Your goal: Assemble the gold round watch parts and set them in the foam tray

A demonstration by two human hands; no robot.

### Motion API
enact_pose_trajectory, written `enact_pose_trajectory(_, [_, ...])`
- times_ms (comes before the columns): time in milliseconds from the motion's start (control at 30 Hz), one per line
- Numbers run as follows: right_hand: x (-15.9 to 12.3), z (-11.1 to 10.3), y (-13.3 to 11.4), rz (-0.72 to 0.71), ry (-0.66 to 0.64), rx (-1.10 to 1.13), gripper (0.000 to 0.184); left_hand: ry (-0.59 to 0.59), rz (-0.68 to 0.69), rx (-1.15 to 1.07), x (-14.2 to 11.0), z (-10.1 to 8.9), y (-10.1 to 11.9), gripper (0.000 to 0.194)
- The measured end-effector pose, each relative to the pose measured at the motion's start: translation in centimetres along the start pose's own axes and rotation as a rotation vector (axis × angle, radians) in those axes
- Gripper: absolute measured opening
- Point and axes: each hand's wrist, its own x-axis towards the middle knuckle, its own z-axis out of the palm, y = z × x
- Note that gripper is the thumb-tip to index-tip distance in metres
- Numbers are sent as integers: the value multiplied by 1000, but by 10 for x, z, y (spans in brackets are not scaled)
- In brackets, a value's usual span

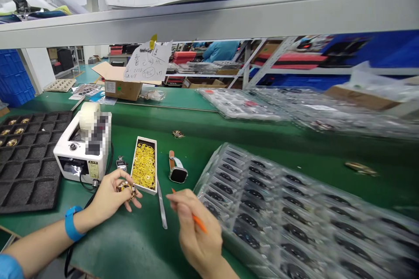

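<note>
My left hand (pixel 109 196), with a blue band at the wrist, has its fingers closed round a small round gold watch movement (pixel 127 188). It is just left of a narrow white box (pixel 155 170) filled with yellow rings (pixel 144 163). My right hand (pixel 198 231) grips a thin orange pen-like tool (pixel 199 223), its tip pointing up and left; the hand is slightly blurred. Metal tweezers (pixel 161 207) lie on the green mat between my hands. Beyond them rests a smartwatch (pixel 178 175). A small metal tally counter (pixel 121 163) stands behind my left hand.
A white tape dispenser (pixel 70 152) stands at left, beside a black compartment tray (pixel 36 187) holding several gold parts. Clear plastic trays (pixel 278 200) of dark parts fill the right. Loose metal pieces (pixel 177 134) lie farther back, before a cardboard box (pixel 121 89). A shelf beam (pixel 209 19) crosses above.
</note>
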Motion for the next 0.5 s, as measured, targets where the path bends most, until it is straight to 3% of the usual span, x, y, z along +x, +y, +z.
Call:
enact_pose_trajectory(100, [0, 13, -8, -67, -108, -117, 20, 0, 54, 24, -2, 4, 0, 24])
enact_pose_trajectory(200, [2, 26, -11, -70, -125, -200, 15, 28, 109, 122, -6, 8, -1, 26])
enact_pose_trajectory(500, [2, 36, -8, 158, -120, -226, 14, 58, 226, 416, -14, 12, -7, 37])
